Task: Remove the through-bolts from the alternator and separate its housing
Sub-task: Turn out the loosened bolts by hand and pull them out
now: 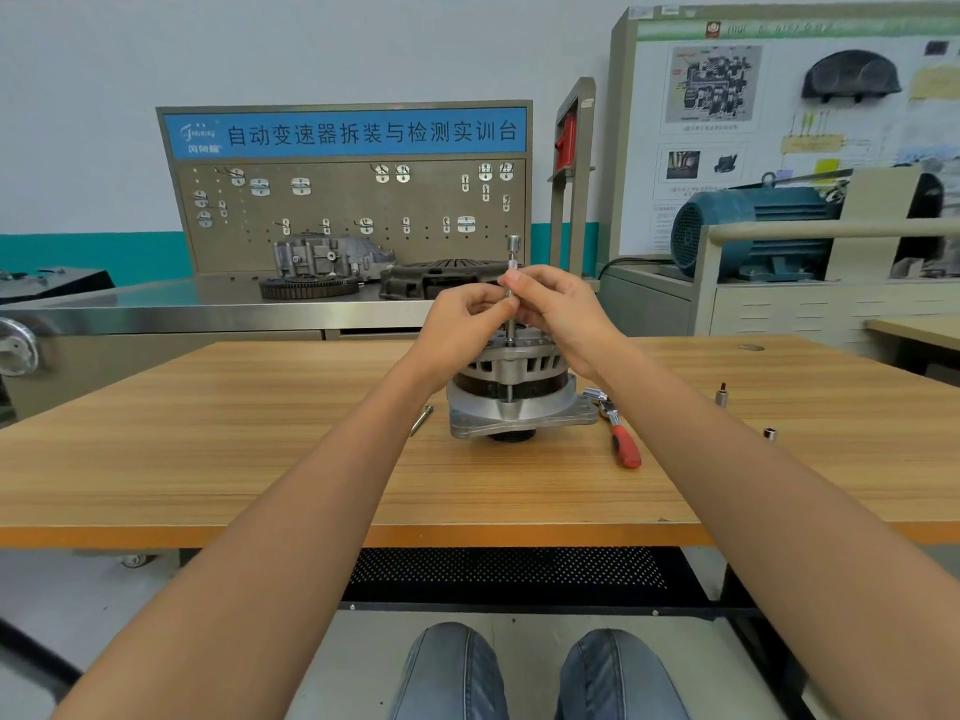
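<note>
My knees (530, 672) in blue jeans sit nearest, under the front edge of the wooden table (260, 470). Both forearms reach out over it toward the middle.

On the table, the alternator (511, 394) stands upright on its flat mounting end, with its slotted top facing up. A loose bolt (421, 419) lies on the table just left of it. Just right of it lies a ratchet (618, 433) with a red handle, its head close to the alternator's base. Further right, two small sockets (721, 396) stand well apart from the alternator.

Above the alternator, both grips meet on a thin metal extension bar (511, 283) that stands upright, its lower end on the top of the housing near the front edge. My left hand (465, 314) has its fingers curled, with thumb and fingertips pinching the bar from the left. My right hand (558, 304) pinches the same bar from the right, with fingers curled round it slightly higher up. The two grips touch each other at the bar. The bar's thicker top end sticks out above my fingers. I cannot tell whether its lower end sits on a bolt head.

Beyond the table stands a steel bench with gear parts (332, 267) and a pegboard (348, 215) under a blue sign. To the right sits a blue-green motor (748, 231).
</note>
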